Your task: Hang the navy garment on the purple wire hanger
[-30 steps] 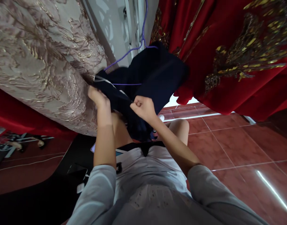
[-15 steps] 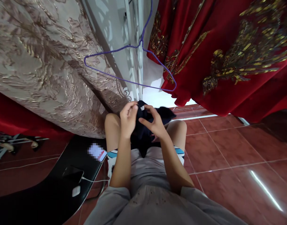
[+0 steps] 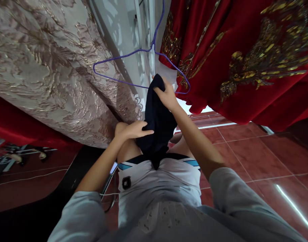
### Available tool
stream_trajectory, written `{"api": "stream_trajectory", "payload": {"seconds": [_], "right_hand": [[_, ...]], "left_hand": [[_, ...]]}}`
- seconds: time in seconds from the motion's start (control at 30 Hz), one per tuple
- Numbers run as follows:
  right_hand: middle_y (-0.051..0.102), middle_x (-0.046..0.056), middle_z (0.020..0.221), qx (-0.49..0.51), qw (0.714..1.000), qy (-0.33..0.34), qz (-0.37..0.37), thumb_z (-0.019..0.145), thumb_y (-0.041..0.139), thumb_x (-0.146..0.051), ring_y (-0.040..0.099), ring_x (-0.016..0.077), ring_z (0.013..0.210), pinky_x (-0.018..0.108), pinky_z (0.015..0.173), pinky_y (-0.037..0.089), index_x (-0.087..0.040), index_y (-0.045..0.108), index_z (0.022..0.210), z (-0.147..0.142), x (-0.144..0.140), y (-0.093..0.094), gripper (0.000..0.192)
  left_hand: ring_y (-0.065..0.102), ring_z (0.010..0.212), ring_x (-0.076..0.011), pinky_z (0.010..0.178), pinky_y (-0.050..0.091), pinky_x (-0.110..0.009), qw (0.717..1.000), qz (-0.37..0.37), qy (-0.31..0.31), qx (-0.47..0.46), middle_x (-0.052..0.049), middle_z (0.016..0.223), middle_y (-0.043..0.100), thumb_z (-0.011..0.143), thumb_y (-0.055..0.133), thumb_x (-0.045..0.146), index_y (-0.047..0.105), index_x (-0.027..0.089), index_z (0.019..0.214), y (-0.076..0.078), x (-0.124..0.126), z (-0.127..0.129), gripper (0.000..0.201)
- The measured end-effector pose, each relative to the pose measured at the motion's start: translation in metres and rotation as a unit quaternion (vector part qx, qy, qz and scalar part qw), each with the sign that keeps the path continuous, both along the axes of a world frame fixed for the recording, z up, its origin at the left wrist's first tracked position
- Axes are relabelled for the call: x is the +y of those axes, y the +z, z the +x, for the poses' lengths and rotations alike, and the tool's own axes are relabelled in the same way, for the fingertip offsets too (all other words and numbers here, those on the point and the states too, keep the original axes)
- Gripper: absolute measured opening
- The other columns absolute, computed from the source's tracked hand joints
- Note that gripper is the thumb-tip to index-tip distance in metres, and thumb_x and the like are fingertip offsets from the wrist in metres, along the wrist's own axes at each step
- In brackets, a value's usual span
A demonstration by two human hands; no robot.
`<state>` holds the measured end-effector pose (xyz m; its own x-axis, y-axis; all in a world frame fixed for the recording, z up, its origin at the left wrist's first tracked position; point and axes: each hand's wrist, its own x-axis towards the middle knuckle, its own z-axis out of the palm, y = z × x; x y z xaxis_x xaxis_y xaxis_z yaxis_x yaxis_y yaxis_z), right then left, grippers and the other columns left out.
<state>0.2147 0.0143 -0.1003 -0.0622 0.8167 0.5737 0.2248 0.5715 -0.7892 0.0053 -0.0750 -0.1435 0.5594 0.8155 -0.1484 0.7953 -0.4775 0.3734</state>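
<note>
Lifting the dark navy garment by its top end, the right hand is closed around a bunch of the cloth, up against the bottom wire of the purple hanger that hangs in front of the pale wall. The left hand lies lower, at the left edge of the cloth just above the person's knee, fingers laid flat along the fabric and thumb behind, so its grip looks like a light pinch and not a full fist; how much cloth it actually has I cannot tell. The garment hangs between the two hands as a narrow, folded column, its lower end over the white shorts.

The step in hand appears to be feeding the garment over the hanger's bottom bar. To do it well, the upper end should go through the wire triangle as one bunch, not a loose corner, while the lower hand keeps the cloth taut and straight so it does not twist. The hanger swings freely on its hook, so a gentle, level push would be better than a tug. Care is wanted on both sides: the beige brocade curtain and the red embroidered drape hang close by, and the gold trim could snag. Once over the bar, both halves should hang even.
</note>
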Motion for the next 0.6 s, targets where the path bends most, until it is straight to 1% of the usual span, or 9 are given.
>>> {"api": "stream_trajectory", "payload": {"seconds": [0.1, 0.17, 0.2, 0.27, 0.33, 0.4, 0.43, 0.5, 0.6], "right_hand": [[0.069, 0.007, 0.089, -0.037, 0.998, 0.015, -0.051, 0.088, 0.057, -0.026, 0.064, 0.0244, 0.093, 0.042, 0.094, 0.057, -0.02, 0.062, 0.084, 0.005, 0.015, -0.019, 0.009], [0.07, 0.006, 0.087, -0.055, 0.997, 0.02, -0.048, 0.085, 0.059, -0.025, 0.065, 0.0242, 0.088, 0.042, 0.091, 0.057, -0.019, 0.063, 0.082, 0.024, 0.012, -0.028, 0.008], [0.07, 0.006, 0.087, -0.061, 0.997, 0.022, -0.035, 0.083, 0.06, -0.025, 0.065, 0.0245, 0.088, 0.042, 0.09, 0.057, -0.019, 0.064, 0.083, 0.036, 0.008, -0.031, 0.007], [0.071, 0.005, 0.089, -0.074, 0.997, 0.026, -0.016, 0.081, 0.063, -0.027, 0.066, 0.0254, 0.088, 0.043, 0.088, 0.058, -0.019, 0.067, 0.085, 0.063, -0.001, -0.03, 0.01], [0.073, 0.006, 0.092, -0.088, 0.996, 0.031, -0.013, 0.082, 0.067, -0.032, 0.068, 0.0269, 0.091, 0.044, 0.087, 0.059, -0.019, 0.07, 0.087, 0.086, -0.01, -0.023, 0.014], [0.075, 0.007, 0.096, -0.094, 0.995, 0.033, -0.013, 0.084, 0.071, -0.037, 0.069, 0.0284, 0.096, 0.045, 0.09, 0.059, -0.019, 0.073, 0.091, 0.099, -0.017, -0.013, 0.019], [0.076, 0.007, 0.098, -0.091, 0.995, 0.031, -0.01, 0.085, 0.072, -0.038, 0.07, 0.0291, 0.098, 0.046, 0.092, 0.059, -0.019, 0.074, 0.092, 0.103, -0.02, -0.008, 0.021], [0.077, 0.008, 0.101, -0.08, 0.996, 0.028, -0.001, 0.087, 0.073, -0.041, 0.071, 0.0295, 0.101, 0.047, 0.096, 0.059, -0.019, 0.076, 0.095, 0.104, -0.026, -0.001, 0.023], [0.077, 0.008, 0.101, -0.064, 0.998, 0.027, 0.0, 0.089, 0.071, -0.041, 0.072, 0.0286, 0.099, 0.047, 0.095, 0.059, -0.019, 0.078, 0.096, 0.097, -0.038, 0.002, 0.024]], "left_hand": [[0.068, 0.081, -0.0246, 0.073, 0.049, -0.031, 0.998, -0.013, -0.015, 0.051, -0.009, 0.086, 0.072, 0.097, 0.059, 0.052, 0.063, 0.018, 0.08, 0.005, 0.011, -0.031, 0.038], [0.07, 0.085, -0.0259, 0.078, 0.051, -0.033, 0.997, -0.024, -0.004, 0.072, -0.011, 0.089, 0.074, 0.098, 0.053, 0.037, 0.063, 0.018, 0.081, 0.011, 0.016, -0.057, 0.027], [0.07, 0.084, -0.0267, 0.08, 0.051, -0.035, 0.997, -0.013, 0.014, 0.08, -0.012, 0.088, 0.073, 0.098, 0.05, 0.034, 0.062, 0.018, 0.079, 0.017, 0.017, -0.071, 0.027], [0.069, 0.084, -0.0281, 0.083, 0.053, -0.039, 0.994, 0.06, 0.057, 0.068, -0.013, 0.087, 0.072, 0.098, 0.046, 0.035, 0.061, 0.018, 0.079, 0.034, 0.018, -0.093, 0.03], [0.069, 0.095, -0.0293, 0.093, 0.054, -0.043, 0.982, 0.169, 0.08, 0.01, -0.014, 0.098, 0.073, 0.099, 0.044, 0.036, 0.063, 0.018, 0.086, 0.06, 0.018, -0.105, 0.03], [0.067, 0.11, -0.0293, 0.105, 0.052, -0.045, 0.957, 0.269, 0.093, -0.052, -0.014, 0.113, 0.072, 0.098, 0.044, 0.031, 0.065, 0.017, 0.091, 0.088, 0.021, -0.105, 0.026], [0.066, 0.114, -0.0287, 0.108, 0.051, -0.045, 0.946, 0.302, 0.1, -0.071, -0.013, 0.118, 0.072, 0.096, 0.045, 0.028, 0.065, 0.017, 0.091, 0.102, 0.024, -0.1, 0.023], [0.067, 0.114, -0.0271, 0.109, 0.051, -0.045, 0.933, 0.333, 0.104, -0.091, -0.012, 0.117, 0.074, 0.092, 0.046, 0.021, 0.066, 0.017, 0.089, 0.123, 0.032, -0.086, 0.021], [0.068, 0.114, -0.0261, 0.108, 0.052, -0.044, 0.929, 0.333, 0.067, -0.145, -0.01, 0.117, 0.075, 0.088, 0.048, 0.015, 0.068, 0.017, 0.094, 0.138, 0.042, -0.056, 0.02]]}}
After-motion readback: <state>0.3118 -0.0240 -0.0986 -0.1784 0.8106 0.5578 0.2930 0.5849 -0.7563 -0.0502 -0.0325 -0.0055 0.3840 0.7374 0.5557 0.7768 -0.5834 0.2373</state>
